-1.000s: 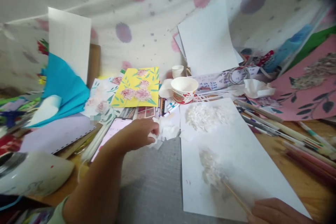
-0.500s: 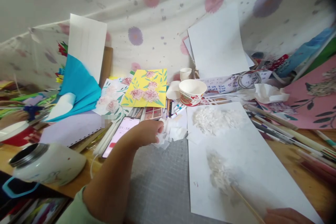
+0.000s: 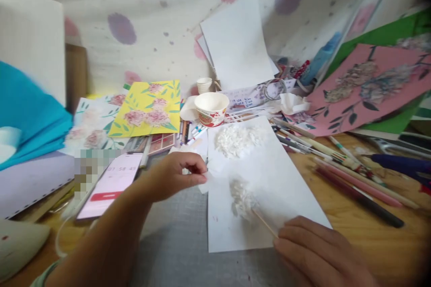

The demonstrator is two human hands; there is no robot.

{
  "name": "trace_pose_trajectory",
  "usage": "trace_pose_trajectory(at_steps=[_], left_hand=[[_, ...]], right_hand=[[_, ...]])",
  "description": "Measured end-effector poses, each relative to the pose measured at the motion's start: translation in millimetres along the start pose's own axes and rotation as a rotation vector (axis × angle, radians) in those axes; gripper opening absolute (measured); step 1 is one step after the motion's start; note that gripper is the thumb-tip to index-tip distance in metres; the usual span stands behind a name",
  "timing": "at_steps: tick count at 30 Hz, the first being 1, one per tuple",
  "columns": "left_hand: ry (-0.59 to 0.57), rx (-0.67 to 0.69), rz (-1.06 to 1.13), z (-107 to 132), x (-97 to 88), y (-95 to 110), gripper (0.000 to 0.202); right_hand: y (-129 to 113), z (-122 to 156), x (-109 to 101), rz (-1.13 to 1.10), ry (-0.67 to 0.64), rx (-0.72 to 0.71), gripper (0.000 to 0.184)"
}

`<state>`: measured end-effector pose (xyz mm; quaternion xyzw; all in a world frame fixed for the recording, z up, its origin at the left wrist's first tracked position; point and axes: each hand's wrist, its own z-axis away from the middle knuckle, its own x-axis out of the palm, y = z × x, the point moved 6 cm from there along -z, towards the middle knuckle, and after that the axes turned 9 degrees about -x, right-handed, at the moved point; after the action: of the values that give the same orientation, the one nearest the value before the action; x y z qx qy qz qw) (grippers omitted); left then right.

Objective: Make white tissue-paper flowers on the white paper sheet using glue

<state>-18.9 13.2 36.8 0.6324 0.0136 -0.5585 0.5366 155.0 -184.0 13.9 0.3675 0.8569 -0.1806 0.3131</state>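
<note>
My left hand [image 3: 183, 172] is at the left edge of a white sheet of paper [image 3: 289, 188], thumb and forefinger pinched on a small piece of thin white paper [image 3: 208, 177]. From the lower right my right hand [image 3: 313, 246] grips a thin wooden stick [image 3: 265, 223]. The stick's tip meets a tuft of crumpled white paper bits [image 3: 243, 195] on the sheet. A larger cluster of white paper bits [image 3: 235, 140] lies near the sheet's top edge. More loose white pieces are partly hidden behind my left hand.
A paper bowl [image 3: 211, 110] stands behind the sheet. To the left are a phone [image 3: 111, 184] and a yellow flower picture [image 3: 148, 107]. Pens and brushes [image 3: 357, 179] lie at the right, near a pink flower picture [image 3: 370, 85]. A grey mat [image 3: 178, 237] lies underneath.
The view has turned to the right. My left hand has moved from the pile of loose paper pieces to the sheet's edge. More of my right hand shows, still with the stick.
</note>
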Motion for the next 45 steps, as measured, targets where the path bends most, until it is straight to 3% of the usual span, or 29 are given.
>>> trace_pose_trajectory(at_steps=[5, 11, 17, 23, 29, 41, 45], left_hand=[[-0.117, -0.045, 0.199, -8, 54.6, 40, 0.012], [-0.06, -0.122, 0.097, -19, 83.4, 44, 0.005], [-0.056, -0.102, -0.033, -17, 87.9, 42, 0.007], [-0.089, -0.071, -0.049, -17, 90.6, 41, 0.008], [-0.092, -0.086, -0.061, -18, 92.6, 38, 0.006], [-0.102, -0.056, -0.088, -19, 95.1, 38, 0.006], [-0.025, 0.007, -0.124, -19, 92.6, 41, 0.009]], right_hand=[[-2, -16, 0, -0.042, -0.079, 0.047, 0.035], [-3, -9, -1, -0.075, -0.078, 0.094, 0.03], [-3, -4, -13, -0.08, 0.077, 0.121, 0.023], [2, -9, -11, -0.128, 0.028, 0.186, 0.025], [5, -10, -22, -0.118, 0.111, 0.224, 0.022], [6, -8, 6, -0.204, -0.135, 0.218, 0.025], [7, -10, 12, -0.227, -0.2, 0.21, 0.025]])
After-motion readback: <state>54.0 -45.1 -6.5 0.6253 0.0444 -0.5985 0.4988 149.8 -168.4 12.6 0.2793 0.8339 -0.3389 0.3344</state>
